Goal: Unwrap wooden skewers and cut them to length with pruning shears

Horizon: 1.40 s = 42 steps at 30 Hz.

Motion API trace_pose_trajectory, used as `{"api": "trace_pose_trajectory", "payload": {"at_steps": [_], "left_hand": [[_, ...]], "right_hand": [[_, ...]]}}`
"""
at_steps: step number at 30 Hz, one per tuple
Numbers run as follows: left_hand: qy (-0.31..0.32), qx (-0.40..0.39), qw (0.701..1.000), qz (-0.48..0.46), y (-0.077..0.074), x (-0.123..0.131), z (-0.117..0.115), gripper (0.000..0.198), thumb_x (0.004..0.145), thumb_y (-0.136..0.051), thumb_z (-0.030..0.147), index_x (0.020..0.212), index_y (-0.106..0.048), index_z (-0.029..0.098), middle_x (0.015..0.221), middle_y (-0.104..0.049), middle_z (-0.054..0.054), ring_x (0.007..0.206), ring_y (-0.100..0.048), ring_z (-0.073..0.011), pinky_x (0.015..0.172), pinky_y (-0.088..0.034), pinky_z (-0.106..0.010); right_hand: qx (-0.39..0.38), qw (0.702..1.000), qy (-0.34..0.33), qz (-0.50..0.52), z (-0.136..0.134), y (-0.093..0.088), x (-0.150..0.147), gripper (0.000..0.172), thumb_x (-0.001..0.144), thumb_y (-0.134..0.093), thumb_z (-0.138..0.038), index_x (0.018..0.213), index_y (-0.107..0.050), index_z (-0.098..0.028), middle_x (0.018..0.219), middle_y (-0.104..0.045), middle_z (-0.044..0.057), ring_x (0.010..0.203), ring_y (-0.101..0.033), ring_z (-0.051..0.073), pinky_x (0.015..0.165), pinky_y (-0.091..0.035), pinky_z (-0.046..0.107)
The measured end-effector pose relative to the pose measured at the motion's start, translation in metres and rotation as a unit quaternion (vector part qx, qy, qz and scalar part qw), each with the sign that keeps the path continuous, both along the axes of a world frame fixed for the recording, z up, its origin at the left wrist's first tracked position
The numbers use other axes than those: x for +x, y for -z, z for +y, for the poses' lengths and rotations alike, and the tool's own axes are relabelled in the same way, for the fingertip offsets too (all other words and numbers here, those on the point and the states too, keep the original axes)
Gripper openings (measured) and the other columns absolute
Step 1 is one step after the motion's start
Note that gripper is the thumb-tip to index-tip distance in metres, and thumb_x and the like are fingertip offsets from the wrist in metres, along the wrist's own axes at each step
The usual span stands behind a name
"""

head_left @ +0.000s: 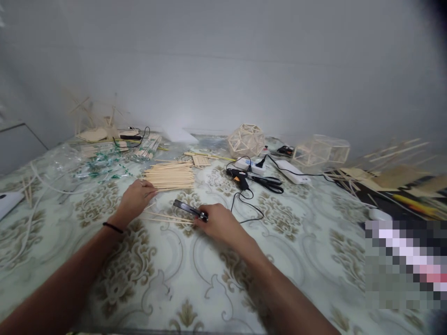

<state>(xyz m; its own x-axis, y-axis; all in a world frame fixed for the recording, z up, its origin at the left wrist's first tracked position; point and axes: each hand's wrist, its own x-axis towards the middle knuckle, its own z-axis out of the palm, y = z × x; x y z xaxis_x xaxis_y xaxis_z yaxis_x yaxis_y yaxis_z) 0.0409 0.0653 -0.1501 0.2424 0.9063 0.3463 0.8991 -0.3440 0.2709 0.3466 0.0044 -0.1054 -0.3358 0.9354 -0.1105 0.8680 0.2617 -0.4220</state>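
My left hand [134, 199] rests on the patterned tablecloth, its fingers curled at the near end of a pile of thin wooden sticks [170, 176]. A black band sits on that wrist. My right hand [218, 222] is closed around a dark metal cutter [189, 209] whose tip points left. A few loose sticks [164, 217] lie between the two hands, just under the cutter.
Behind the sticks lie a black glue gun [238, 177], scissors [270, 183], a white power strip [250, 164] and a white box [292, 171] with cables. Two stick-built frame models [246, 140] [321, 150] stand further back. More sticks and boards clutter the right side [394, 177].
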Motion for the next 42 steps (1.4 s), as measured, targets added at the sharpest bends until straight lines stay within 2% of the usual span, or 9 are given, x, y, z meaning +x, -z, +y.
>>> {"api": "trace_pose_trajectory", "payload": {"at_steps": [7,13,20,27,31,33,36,38,42], "left_hand": [[0.025,-0.020,0.999,0.013,0.000,-0.002,0.000,0.031,0.093,-0.056,0.035,0.097,-0.084,0.023,0.103,-0.081,-0.009,0.104,-0.069,-0.0277,0.100,-0.052,-0.040],[0.014,-0.047,0.999,0.019,-0.002,-0.001,-0.001,0.034,0.095,-0.053,0.036,0.105,-0.082,0.021,0.112,-0.078,-0.013,0.106,-0.067,-0.0287,0.100,-0.051,-0.041],[0.015,-0.077,0.997,0.017,-0.010,0.008,-0.006,0.031,0.093,-0.051,0.029,0.095,-0.080,0.018,0.107,-0.078,-0.013,0.106,-0.066,-0.0304,0.100,-0.049,-0.043],[-0.020,-0.107,0.994,-0.033,-0.024,0.007,-0.013,0.025,0.088,-0.051,0.028,0.087,-0.074,0.019,0.095,-0.079,-0.012,0.095,-0.070,-0.0285,0.090,-0.051,-0.038],[-0.013,-0.146,0.984,-0.102,-0.037,0.007,-0.021,0.028,0.090,-0.051,0.038,0.085,-0.070,0.020,0.078,-0.078,-0.006,0.077,-0.072,-0.0231,0.076,-0.055,-0.032],[0.016,-0.190,0.964,-0.183,-0.043,0.015,-0.029,0.030,0.090,-0.052,0.043,0.085,-0.068,0.018,0.079,-0.078,-0.006,0.071,-0.073,-0.0206,0.071,-0.058,-0.031],[0.067,-0.294,0.872,-0.385,-0.047,0.035,-0.043,0.033,0.082,-0.069,0.050,0.086,-0.067,0.017,0.084,-0.076,-0.006,0.065,-0.072,-0.0187,0.067,-0.060,-0.033],[0.078,-0.330,0.830,-0.442,-0.047,0.049,-0.053,0.036,0.078,-0.077,0.050,0.087,-0.068,0.017,0.082,-0.075,-0.005,0.062,-0.071,-0.0165,0.065,-0.059,-0.031],[0.099,-0.398,0.787,-0.461,-0.046,0.072,-0.071,0.041,0.076,-0.081,0.053,0.089,-0.068,0.016,0.081,-0.072,-0.004,0.057,-0.070,-0.0159,0.058,-0.057,-0.028]], "right_hand": [[0.007,1.000,0.000,0.010,-0.001,0.002,0.001,0.023,0.090,-0.064,-0.038,0.100,-0.077,-0.022,0.084,-0.075,0.007,0.069,-0.063,0.018,0.058,-0.029,0.027],[0.008,1.000,0.004,0.010,-0.003,-0.002,0.000,0.023,0.091,-0.064,-0.039,0.099,-0.077,-0.023,0.082,-0.075,0.007,0.068,-0.062,0.019,0.058,-0.030,0.027],[0.003,0.999,0.024,0.036,-0.003,-0.010,0.001,0.024,0.092,-0.062,-0.039,0.095,-0.078,-0.021,0.077,-0.073,0.006,0.064,-0.058,0.017,0.058,-0.030,0.027],[0.039,0.983,0.059,0.170,0.004,-0.007,0.012,0.030,0.091,-0.059,-0.041,0.086,-0.075,-0.017,0.071,-0.068,0.003,0.062,-0.054,0.016,0.060,-0.036,0.026],[0.071,0.948,0.118,0.288,0.011,-0.005,0.020,0.037,0.086,-0.063,-0.045,0.105,-0.076,-0.015,0.075,-0.070,0.003,0.066,-0.060,0.018,0.065,-0.044,0.029],[0.065,0.917,0.146,0.364,0.013,-0.005,0.021,0.047,0.084,-0.066,-0.048,0.116,-0.073,-0.015,0.078,-0.071,0.003,0.066,-0.061,0.018,0.066,-0.047,0.030],[0.016,0.863,0.143,0.484,0.012,-0.008,0.018,0.058,0.081,-0.072,-0.053,0.123,-0.070,-0.014,0.078,-0.070,0.003,0.064,-0.061,0.017,0.067,-0.050,0.031],[-0.005,0.836,0.123,0.535,0.010,-0.009,0.015,0.053,0.080,-0.075,-0.055,0.114,-0.073,-0.014,0.079,-0.071,0.004,0.063,-0.061,0.016,0.067,-0.051,0.032],[-0.006,0.807,0.099,0.582,0.007,-0.009,0.011,0.039,0.078,-0.079,-0.053,0.089,-0.074,-0.015,0.083,-0.072,0.006,0.064,-0.060,0.015,0.067,-0.052,0.032]]}}
